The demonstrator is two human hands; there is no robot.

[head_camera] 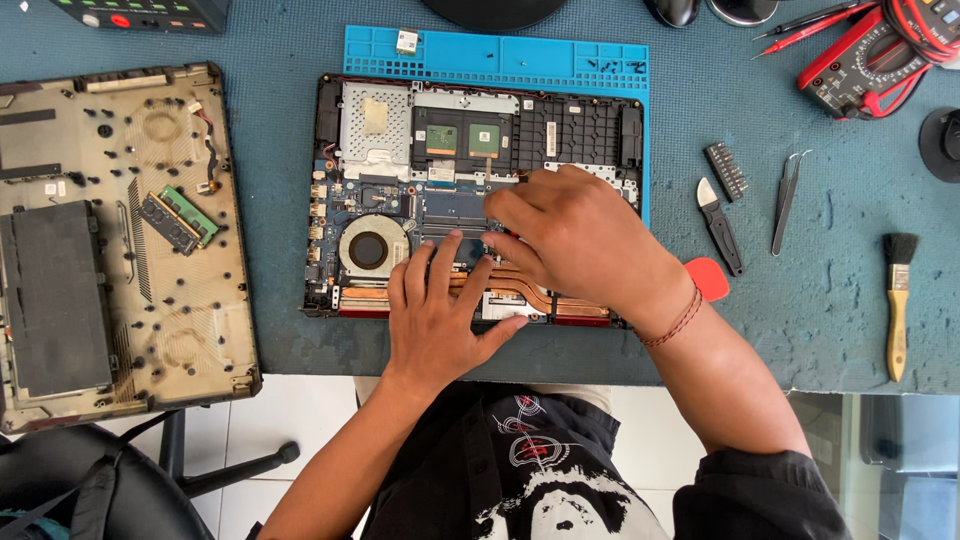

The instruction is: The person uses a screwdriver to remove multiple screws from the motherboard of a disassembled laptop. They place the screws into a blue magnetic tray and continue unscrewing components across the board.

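An opened laptop [380, 140] lies bottom-up on a blue mat [560, 55], its board, round fan [368, 250] and copper heat pipes exposed. My left hand [436, 310] rests flat on the near edge of the board, fingers spread beside the fan. My right hand [575, 235] presses down on the middle of the board with curled fingers, covering what is under its fingertips. Whether it pinches anything small I cannot tell. A red cord bracelet circles the right wrist.
The removed bottom cover [120, 240] lies at left with two memory sticks [178, 218] on it. To the right lie a black pry tool [720, 225], a bit holder [726, 170], tweezers [787, 200], a brush [898, 300], a red pick [710, 277] and a multimeter [870, 55].
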